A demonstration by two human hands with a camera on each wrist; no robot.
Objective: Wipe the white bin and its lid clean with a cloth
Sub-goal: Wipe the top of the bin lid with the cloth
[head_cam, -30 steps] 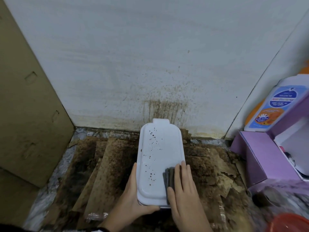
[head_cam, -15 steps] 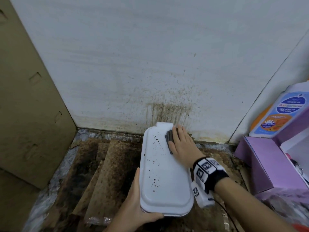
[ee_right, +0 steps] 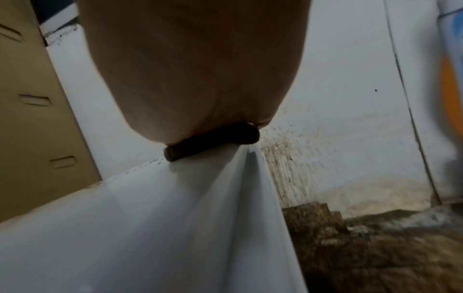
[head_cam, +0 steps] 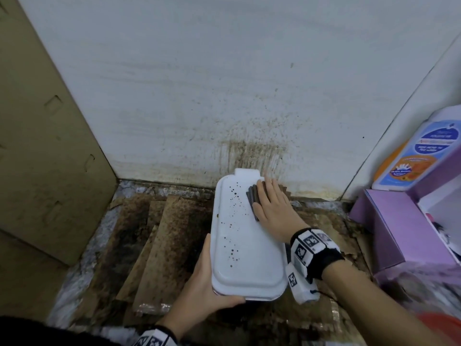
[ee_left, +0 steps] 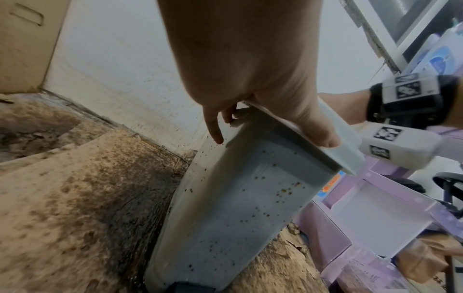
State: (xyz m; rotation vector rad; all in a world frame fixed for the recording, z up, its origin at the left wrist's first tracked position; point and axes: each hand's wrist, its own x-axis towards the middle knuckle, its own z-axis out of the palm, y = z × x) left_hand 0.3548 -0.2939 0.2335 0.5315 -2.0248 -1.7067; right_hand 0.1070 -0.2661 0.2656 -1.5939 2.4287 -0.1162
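one white bin [head_cam: 247, 245] with lid [head_cam: 249, 265] on, centre frame, far end touching the wall [head_cam: 224, 83] at 12 o'clock. lid has brown specks down its 9 o'clock side. one folded dark cloth [head_cam: 252, 199] under the right hand [head_cam: 273, 208], fingers flat, pressing. left hand [head_cam: 207, 288] grips the near 7 o'clock corner, thumb on the rim. floor: stained cardboard sheets [head_cam: 159, 245]. purple boxes [head_cam: 399, 233] at 3 o'clock, count unclear.

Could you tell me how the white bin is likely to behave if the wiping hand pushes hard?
The white bin looks tall and narrow, so it may tip. The left hand grips its lid, probably steadying it. The plastic looks smooth, possibly slippery.
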